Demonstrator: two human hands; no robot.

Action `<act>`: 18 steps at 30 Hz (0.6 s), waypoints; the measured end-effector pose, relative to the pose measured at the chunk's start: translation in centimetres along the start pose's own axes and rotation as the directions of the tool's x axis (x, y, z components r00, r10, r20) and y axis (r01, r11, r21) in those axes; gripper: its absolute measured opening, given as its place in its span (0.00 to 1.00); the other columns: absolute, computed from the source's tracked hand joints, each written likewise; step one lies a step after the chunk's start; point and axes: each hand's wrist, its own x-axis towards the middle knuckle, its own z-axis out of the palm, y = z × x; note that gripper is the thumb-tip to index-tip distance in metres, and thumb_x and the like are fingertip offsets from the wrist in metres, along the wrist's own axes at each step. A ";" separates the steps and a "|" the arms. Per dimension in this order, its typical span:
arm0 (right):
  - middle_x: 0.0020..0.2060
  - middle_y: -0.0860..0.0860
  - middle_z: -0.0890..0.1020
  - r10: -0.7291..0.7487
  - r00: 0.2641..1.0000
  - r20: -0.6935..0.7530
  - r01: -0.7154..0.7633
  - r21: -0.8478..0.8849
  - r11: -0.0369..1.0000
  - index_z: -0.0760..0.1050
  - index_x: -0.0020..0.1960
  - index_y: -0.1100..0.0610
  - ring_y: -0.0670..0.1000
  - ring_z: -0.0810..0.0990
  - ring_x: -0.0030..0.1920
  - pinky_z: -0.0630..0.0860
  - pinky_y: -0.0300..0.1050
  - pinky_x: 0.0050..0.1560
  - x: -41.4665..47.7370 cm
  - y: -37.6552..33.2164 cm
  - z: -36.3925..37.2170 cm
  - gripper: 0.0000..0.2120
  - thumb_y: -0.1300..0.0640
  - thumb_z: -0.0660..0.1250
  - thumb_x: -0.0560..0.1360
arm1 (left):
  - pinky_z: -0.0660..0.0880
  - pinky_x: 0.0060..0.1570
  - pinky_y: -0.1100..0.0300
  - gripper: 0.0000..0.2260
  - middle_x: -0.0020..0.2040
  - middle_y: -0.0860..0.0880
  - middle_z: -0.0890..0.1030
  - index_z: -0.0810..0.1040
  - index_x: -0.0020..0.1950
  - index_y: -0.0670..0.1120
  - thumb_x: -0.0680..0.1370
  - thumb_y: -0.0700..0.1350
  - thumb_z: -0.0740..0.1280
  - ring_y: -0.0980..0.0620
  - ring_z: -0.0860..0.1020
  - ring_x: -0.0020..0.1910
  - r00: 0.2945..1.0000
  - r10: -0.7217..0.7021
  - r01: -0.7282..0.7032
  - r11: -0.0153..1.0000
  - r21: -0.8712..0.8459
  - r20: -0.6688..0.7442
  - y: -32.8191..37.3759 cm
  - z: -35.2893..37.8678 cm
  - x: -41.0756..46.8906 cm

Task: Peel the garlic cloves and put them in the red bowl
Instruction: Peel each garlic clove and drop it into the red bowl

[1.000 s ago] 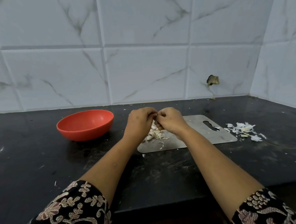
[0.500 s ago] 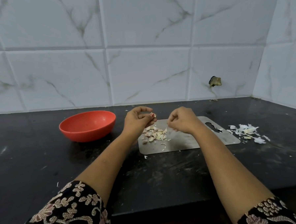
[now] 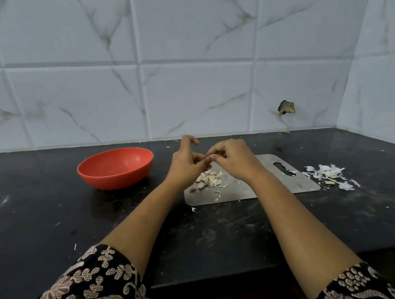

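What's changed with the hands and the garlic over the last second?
Half a second ago the hands were apart, the left hand holding a clove. The right hand has come back left to meet it, and both now pinch that clove above the garlic pile. The red bowl, the steel board and the heap of peels stayed put.

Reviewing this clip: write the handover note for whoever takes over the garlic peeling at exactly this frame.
Left hand and right hand meet above the steel cutting board, both pinching one garlic clove, mid-peel.
Pile of cloves lies on the board's left part, under the hands.
Red bowl stands to the left on the black counter; no clove visible inside.
Loose skins lie right of the board.
Left: finish this clove, drop it in the bowl, then work through the pile.
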 end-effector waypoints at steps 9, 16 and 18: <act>0.41 0.46 0.85 -0.038 0.999 -0.018 0.037 -0.064 0.997 0.84 0.50 0.54 0.43 0.81 0.41 0.79 0.43 0.47 -0.1 0.1 0.1 0.07 0.58 0.67 0.78 | 0.81 0.45 0.60 0.19 0.39 0.43 0.84 0.62 0.54 0.45 0.75 0.34 0.70 0.48 0.84 0.38 1.000 0.003 -0.003 0.999 -0.041 -0.007 0.5 -0.4 0.1; 0.43 0.48 0.84 -0.092 0.995 0.033 0.096 -0.157 0.983 0.82 0.51 0.55 0.46 0.80 0.41 0.76 0.42 0.44 -0.2 0.0 0.2 0.09 0.60 0.64 0.79 | 0.81 0.40 0.62 0.20 0.37 0.42 0.84 0.61 0.54 0.43 0.74 0.32 0.71 0.50 0.84 0.35 1.000 -0.019 0.020 0.998 -0.052 0.018 0.6 -0.9 0.1; 0.44 0.49 0.83 -0.112 0.993 0.039 0.117 -0.189 0.975 0.82 0.50 0.55 0.47 0.79 0.43 0.75 0.42 0.45 -0.2 -0.1 0.2 0.09 0.60 0.63 0.79 | 0.82 0.42 0.58 0.20 0.36 0.43 0.84 0.61 0.54 0.43 0.74 0.32 0.71 0.49 0.84 0.35 0.999 -0.037 0.038 0.998 -0.053 0.025 0.6 -1.0 0.2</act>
